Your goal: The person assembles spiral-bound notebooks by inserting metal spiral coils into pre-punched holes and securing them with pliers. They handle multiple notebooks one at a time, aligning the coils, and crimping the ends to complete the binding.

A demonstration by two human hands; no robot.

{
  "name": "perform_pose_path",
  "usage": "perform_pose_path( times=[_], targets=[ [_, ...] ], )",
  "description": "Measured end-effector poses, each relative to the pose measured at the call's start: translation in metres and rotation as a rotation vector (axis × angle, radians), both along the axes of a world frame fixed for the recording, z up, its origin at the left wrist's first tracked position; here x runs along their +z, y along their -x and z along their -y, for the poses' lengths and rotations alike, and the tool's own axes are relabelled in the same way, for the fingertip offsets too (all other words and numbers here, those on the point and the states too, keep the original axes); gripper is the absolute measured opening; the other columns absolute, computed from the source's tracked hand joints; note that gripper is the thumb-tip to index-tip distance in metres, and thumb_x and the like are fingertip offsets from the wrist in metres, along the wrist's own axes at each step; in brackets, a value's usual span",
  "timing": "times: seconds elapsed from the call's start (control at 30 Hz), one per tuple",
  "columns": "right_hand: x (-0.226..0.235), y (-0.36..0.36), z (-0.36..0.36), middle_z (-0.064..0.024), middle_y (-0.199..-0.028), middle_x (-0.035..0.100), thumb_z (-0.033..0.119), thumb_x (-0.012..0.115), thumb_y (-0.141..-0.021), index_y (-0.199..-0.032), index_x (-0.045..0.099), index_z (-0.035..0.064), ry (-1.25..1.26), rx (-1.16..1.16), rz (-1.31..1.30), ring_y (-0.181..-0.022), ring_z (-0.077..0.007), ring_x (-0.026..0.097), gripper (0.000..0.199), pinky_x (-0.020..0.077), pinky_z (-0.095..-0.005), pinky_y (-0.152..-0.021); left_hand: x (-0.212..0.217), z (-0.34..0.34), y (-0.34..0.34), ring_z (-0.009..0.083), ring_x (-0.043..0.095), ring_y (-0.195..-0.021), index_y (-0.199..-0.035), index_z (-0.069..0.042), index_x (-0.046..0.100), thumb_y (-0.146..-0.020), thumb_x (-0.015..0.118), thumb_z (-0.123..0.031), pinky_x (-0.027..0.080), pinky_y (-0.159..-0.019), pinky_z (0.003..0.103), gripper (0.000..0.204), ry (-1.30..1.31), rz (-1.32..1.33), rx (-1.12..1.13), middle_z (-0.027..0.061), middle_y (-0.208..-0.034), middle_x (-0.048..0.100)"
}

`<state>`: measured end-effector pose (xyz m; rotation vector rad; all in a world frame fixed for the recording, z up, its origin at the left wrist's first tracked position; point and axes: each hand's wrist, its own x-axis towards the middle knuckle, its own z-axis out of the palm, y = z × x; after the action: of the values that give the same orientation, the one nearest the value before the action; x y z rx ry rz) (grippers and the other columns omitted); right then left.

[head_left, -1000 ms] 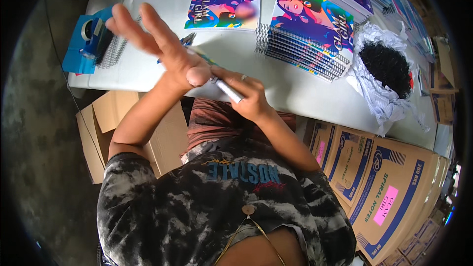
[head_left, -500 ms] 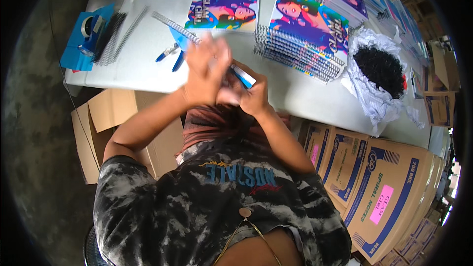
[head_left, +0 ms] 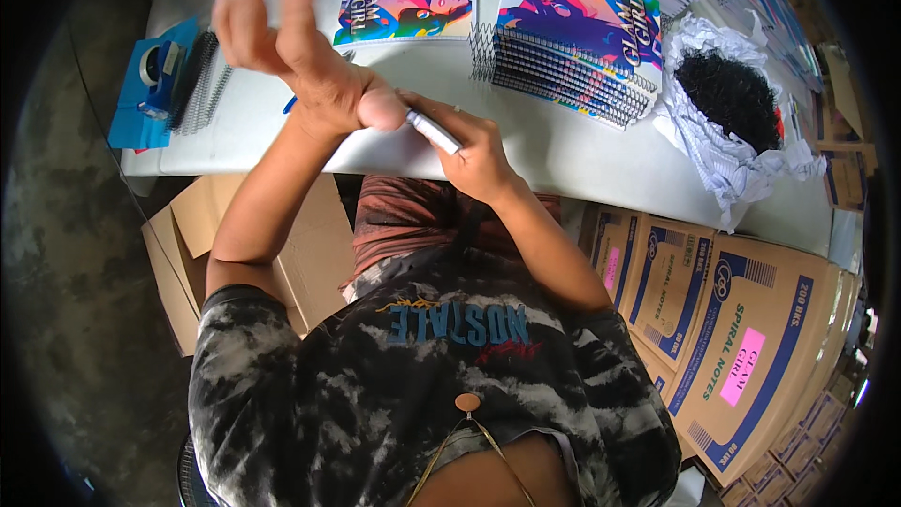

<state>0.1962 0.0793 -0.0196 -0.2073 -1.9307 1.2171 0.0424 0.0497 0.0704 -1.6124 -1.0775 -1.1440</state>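
Note:
My left hand point(head_left: 305, 61) is raised over the table's near left part, its fingers spread and blurred at the tips, with nothing visible in it. Close by, my right hand point(head_left: 474, 150) is closed around a slim white-and-grey stick-like object point(head_left: 435, 131); its exact kind I cannot make out. The left thumb comes near one end of it. Beyond my hands lies a spiral notebook point(head_left: 408, 7) with a colourful purple cover. To its right, several similar notebooks form a stack point(head_left: 577, 47), wire spirals toward me.
Black wire coils point(head_left: 202, 84) lie at the left beside a blue tape dispenser point(head_left: 161, 75) on a blue sheet point(head_left: 131, 117). Crumpled white paper point(head_left: 699, 160) holds a black tangled heap point(head_left: 723, 103) at the right. Cardboard boxes point(head_left: 751, 357) stand below the table's right side.
My left hand has moved up and left, away from the right hand, its fingers spreading. The right hand still grips the slim object. The view has shifted slightly.

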Motion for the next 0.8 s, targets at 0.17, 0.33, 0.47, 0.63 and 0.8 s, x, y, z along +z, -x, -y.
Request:
perform_pose_path(
  times=[0.17,0.33,0.47,0.63,0.8],
  targets=[
    [-0.003,-0.007,-0.007,-0.0156,-0.112,0.06,-0.003,0.054,-0.072,-0.121,0.053,0.0067,0.041,0.049,0.025,-0.1,-0.0317,0.059,0.051,0.0487,-0.0354,-0.083,-0.112,0.062,-0.022,0.0445,0.035,-0.115,-0.135,0.008,0.02,-0.063,0.028,-0.088,0.023,-0.093,0.058,0.12,0.445,-0.31,-0.094,0.0265,-0.128,0.038],
    [0.002,0.003,-0.002,-0.0143,-0.108,0.063,0.001,0.06,-0.076,-0.119,0.055,0.0038,0.006,0.069,0.043,-0.093,-0.0241,0.064,0.043,0.0505,-0.0329,-0.077,-0.082,0.05,-0.019,0.0449,0.029,-0.123,-0.136,0.005,0.021,-0.074,0.034,-0.076,0.015,-0.101,0.058,0.103,0.67,0.059,-0.11,0.0259,-0.134,0.033],
    [0.011,0.014,0.002,-0.0168,-0.125,0.051,0.007,0.061,-0.081,-0.127,0.047,0.0023,0.081,0.103,-0.183,-0.112,-0.0258,0.053,0.048,0.0442,-0.0334,-0.09,-0.093,0.063,-0.037,0.0495,0.012,-0.131,-0.139,0.005,0.011,-0.08,0.041,-0.067,0.009,-0.102,0.061,0.098,0.524,0.088,-0.047,0.0332,-0.141,0.013],
    [0.073,0.032,0.024,-0.0198,-0.145,0.023,0.035,0.049,-0.086,-0.138,0.03,0.0014,-0.117,0.139,-0.491,-0.137,-0.0346,0.012,0.064,0.0076,-0.0457,-0.109,0.01,0.097,-0.06,0.0392,0.036,-0.122,-0.133,0.012,0.022,-0.094,0.038,-0.021,0.03,-0.102,0.041,0.054,0.679,0.707,-0.165,0.0309,-0.132,0.032],
    [0.129,0.008,-0.011,-0.0084,-0.082,0.064,0.029,0.052,-0.089,-0.103,0.063,0.0057,-0.245,-0.007,0.275,-0.079,-0.0172,0.061,0.029,0.0424,-0.0329,-0.079,0.043,0.097,-0.029,0.0118,0.058,-0.083,-0.102,0.004,0.062,-0.088,0.056,-0.016,0.044,-0.079,0.024,0.024,0.637,1.23,-0.119,0.0091,-0.094,0.064]
  ],
)
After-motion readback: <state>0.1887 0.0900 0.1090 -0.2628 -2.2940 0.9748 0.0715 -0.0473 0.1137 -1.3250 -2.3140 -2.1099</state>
